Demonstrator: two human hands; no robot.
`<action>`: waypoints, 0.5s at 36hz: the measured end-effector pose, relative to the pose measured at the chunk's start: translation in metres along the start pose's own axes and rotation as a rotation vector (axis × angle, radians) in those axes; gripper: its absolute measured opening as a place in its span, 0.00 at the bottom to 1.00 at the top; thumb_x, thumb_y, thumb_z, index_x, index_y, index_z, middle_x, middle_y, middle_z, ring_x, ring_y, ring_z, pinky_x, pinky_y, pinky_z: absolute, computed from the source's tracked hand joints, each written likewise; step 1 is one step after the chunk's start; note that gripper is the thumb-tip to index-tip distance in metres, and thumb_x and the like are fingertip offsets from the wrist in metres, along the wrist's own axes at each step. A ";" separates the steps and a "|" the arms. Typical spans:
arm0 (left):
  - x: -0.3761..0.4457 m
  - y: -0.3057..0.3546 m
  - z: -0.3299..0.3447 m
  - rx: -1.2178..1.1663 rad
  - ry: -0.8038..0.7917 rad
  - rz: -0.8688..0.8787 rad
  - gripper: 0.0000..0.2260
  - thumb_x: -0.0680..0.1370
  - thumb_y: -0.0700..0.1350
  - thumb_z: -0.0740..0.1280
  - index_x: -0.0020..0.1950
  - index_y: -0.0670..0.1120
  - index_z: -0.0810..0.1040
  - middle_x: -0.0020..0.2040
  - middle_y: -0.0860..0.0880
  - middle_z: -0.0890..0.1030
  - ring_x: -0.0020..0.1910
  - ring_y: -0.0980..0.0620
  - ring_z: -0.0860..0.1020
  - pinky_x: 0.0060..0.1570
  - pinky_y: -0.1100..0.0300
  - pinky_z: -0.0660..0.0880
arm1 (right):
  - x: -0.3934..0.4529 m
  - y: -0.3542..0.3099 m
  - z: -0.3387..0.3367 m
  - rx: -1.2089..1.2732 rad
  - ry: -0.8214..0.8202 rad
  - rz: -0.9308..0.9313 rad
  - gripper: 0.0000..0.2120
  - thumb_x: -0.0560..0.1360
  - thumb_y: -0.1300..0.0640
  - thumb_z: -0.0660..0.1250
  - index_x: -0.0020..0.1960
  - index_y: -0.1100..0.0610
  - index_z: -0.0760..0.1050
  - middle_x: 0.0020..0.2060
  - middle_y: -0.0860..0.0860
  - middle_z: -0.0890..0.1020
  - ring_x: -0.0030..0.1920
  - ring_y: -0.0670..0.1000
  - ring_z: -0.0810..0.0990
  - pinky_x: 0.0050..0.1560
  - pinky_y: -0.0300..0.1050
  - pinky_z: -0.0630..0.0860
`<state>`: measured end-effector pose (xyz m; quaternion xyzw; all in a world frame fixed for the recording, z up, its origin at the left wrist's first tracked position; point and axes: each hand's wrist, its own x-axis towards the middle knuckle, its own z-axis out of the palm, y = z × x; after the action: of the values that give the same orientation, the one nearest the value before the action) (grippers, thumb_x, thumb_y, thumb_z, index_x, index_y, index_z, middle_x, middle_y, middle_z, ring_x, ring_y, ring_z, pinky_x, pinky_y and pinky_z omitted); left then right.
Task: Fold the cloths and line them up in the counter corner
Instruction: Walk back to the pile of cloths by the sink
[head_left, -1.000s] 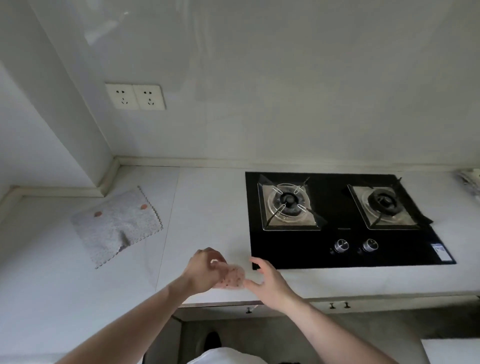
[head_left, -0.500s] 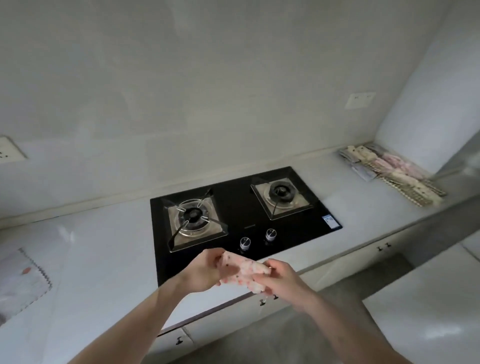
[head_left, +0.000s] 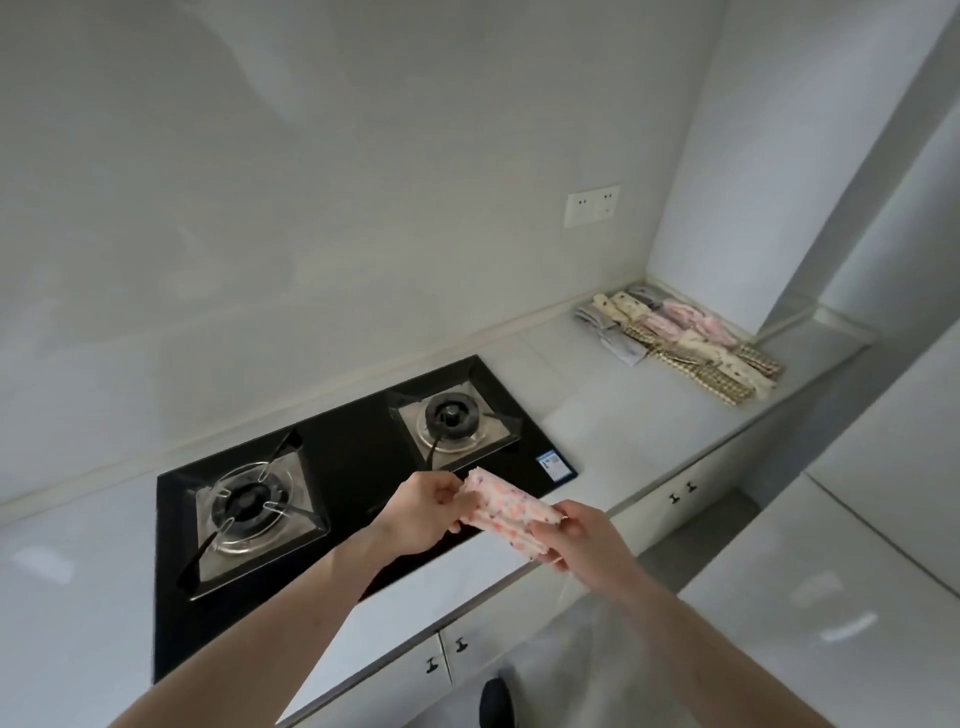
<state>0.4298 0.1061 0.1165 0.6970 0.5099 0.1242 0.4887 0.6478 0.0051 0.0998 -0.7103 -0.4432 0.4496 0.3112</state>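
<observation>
Both hands held one folded white cloth with pink and purple spots (head_left: 506, 512) in the air above the front edge of the pale grey surface (head_left: 613, 415), just in front of the black glass two-burner gas hob (head_left: 353, 467). The left hand (head_left: 423, 514) gripped the cloth's far end, its fingers curled round the fabric. The right hand (head_left: 576, 540) pinched the near end between thumb and fingers. The cloth stretched between them as a narrow, slightly tilted strip, clear of the surface.

Well apart from it, in the far right corner where the surface met the two walls, a row of folded patterned cloths (head_left: 680, 338) in cream, pink, grey and checked brown lay side by side, touching one another. A white double wall socket (head_left: 592, 209) sat on the wall above that row. White cabinet doors with small dark handles (head_left: 680, 496) ran beneath the surface edge.
</observation>
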 end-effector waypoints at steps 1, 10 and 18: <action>0.013 0.007 0.004 0.017 -0.007 -0.003 0.09 0.79 0.54 0.70 0.47 0.49 0.82 0.35 0.53 0.82 0.31 0.61 0.79 0.38 0.63 0.75 | 0.008 0.003 -0.009 0.011 0.018 0.008 0.08 0.76 0.51 0.71 0.49 0.55 0.79 0.38 0.53 0.86 0.39 0.54 0.86 0.40 0.44 0.79; 0.132 0.076 0.049 0.142 -0.037 0.018 0.16 0.78 0.58 0.70 0.38 0.48 0.81 0.34 0.53 0.85 0.33 0.58 0.83 0.38 0.66 0.75 | 0.075 0.033 -0.097 0.131 0.101 0.170 0.06 0.76 0.57 0.70 0.49 0.60 0.80 0.36 0.57 0.85 0.33 0.50 0.82 0.35 0.43 0.75; 0.241 0.132 0.094 0.020 -0.116 -0.035 0.13 0.76 0.57 0.73 0.42 0.47 0.82 0.35 0.51 0.85 0.34 0.55 0.84 0.34 0.61 0.77 | 0.137 0.046 -0.183 0.215 0.259 0.210 0.03 0.79 0.56 0.69 0.50 0.54 0.80 0.38 0.54 0.86 0.35 0.49 0.83 0.36 0.41 0.78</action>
<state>0.6790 0.2545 0.0980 0.6987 0.4941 0.0701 0.5126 0.8586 0.1033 0.0850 -0.7672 -0.2723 0.4291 0.3913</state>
